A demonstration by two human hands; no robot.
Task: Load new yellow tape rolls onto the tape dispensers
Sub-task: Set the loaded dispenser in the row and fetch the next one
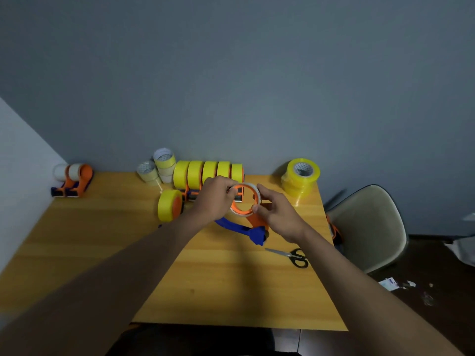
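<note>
Above the middle of the table I hold an orange and blue tape dispenser (253, 228) whose hub carries an empty white tape core (253, 190). My left hand (214, 197) grips the left rim of that core. My right hand (276, 214) pinches its right and lower rim. A row of loaded dispensers with yellow rolls (208, 173) stands at the back. Another loaded dispenser with a yellow roll (169, 205) sits just left of my left hand. A stack of new yellow tape rolls (300, 179) stands at the back right corner.
Several empty pale cores (156, 168) are piled at the back. Two dispensers with white cores (73, 179) stand at the far left corner. Black scissors (290, 256) lie on the wooden table (231, 291) near its right edge. A beige chair (370, 227) stands to the right.
</note>
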